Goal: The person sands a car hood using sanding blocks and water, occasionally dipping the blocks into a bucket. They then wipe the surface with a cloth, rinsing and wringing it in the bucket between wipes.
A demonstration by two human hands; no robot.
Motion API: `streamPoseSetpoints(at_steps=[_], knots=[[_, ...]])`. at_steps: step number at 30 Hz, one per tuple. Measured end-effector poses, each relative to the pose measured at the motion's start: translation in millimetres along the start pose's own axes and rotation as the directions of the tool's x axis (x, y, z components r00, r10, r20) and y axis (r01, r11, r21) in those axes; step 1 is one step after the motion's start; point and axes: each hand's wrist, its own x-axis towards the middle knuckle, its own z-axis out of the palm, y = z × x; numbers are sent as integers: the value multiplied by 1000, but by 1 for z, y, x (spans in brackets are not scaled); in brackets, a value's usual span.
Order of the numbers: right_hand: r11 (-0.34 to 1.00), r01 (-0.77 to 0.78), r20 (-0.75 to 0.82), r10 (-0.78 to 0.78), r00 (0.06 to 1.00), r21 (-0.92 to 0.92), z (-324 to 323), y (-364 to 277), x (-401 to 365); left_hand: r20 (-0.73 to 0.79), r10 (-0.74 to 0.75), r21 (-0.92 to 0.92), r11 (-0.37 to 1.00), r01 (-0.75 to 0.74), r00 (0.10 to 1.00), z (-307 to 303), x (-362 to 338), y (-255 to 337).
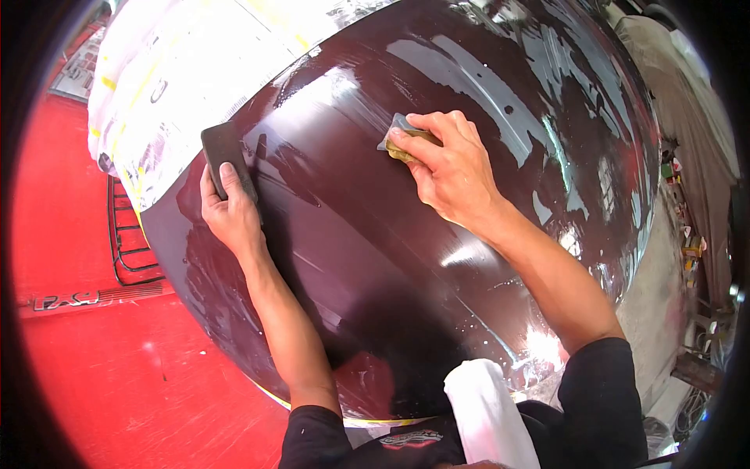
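A dark, wet, glossy curved panel [344,203] fills the middle of the view, with water patches and streaks on it. Near its left edge, my left hand [233,215] grips a dark rectangular block [225,152], thumb on top and fingers around its side. Higher up and to the right, my right hand [457,164] pinches a yellowish sponge [401,155] together with a grey sheet [401,123], both against the panel's surface.
White masking sheet [180,70] borders the panel at the upper left. A red surface [86,375] with a black rack [129,234] lies left. Draped cloth [687,102] and clutter stand right. A white cloth [484,406] hangs at my chest.
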Motion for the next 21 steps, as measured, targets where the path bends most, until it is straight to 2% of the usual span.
streamPoseSetpoints(at_steps=[2, 4, 6, 8, 9, 11, 12, 13, 14, 16, 19, 21], knots=[[999, -30, 17, 29, 999, 15, 8, -1, 15, 29, 61, -5, 998, -61, 998, 2, 3, 0], [999, 43, 17, -44, 999, 19, 35, 12, 59, 46, 67, -9, 998, -67, 997, 4, -1, 5], [998, 59, 48, -59, 997, 7, 44, 18, 72, 68, 76, -11, 997, -75, 995, 2, -1, 7], [994, 88, 75, -93, 993, 63, 19, 23, 35, 85, 65, 205, 975, -81, 994, -5, 2, -2], [986, 122, 94, -134, 987, 116, 4, 26, 20, 90, 72, 194, 977, -88, 993, -3, 5, -1], [989, 103, 122, -115, 986, 102, -13, 21, 1, 96, 21, 55, 998, -26, 995, -3, 2, -3], [992, 85, 145, -98, 985, 95, -15, 20, -1, 90, 24, 56, 998, -29, 996, -3, 3, -6], [985, 151, 50, -156, 987, 89, 1, 21, 20, 77, 66, 59, 996, -70, 995, -1, 5, -9], [981, 162, 77, -170, 982, 103, 11, 25, 43, 64, 103, 65, 992, -107, 993, -1, 5, -11], [945, 212, 24, -225, 974, 249, 45, 34, 81, 79, 64, 56, 996, -68, 995, -5, 2, -6], [929, 271, 126, -310, 942, 252, 18, 46, 66, 80, 28, 60, 998, -33, 996, -9, -2, -4], [927, 248, 149, -297, 943, 281, -16, 55, 25, 88, 40, 77, 996, -47, 995, -5, 4, -5]])
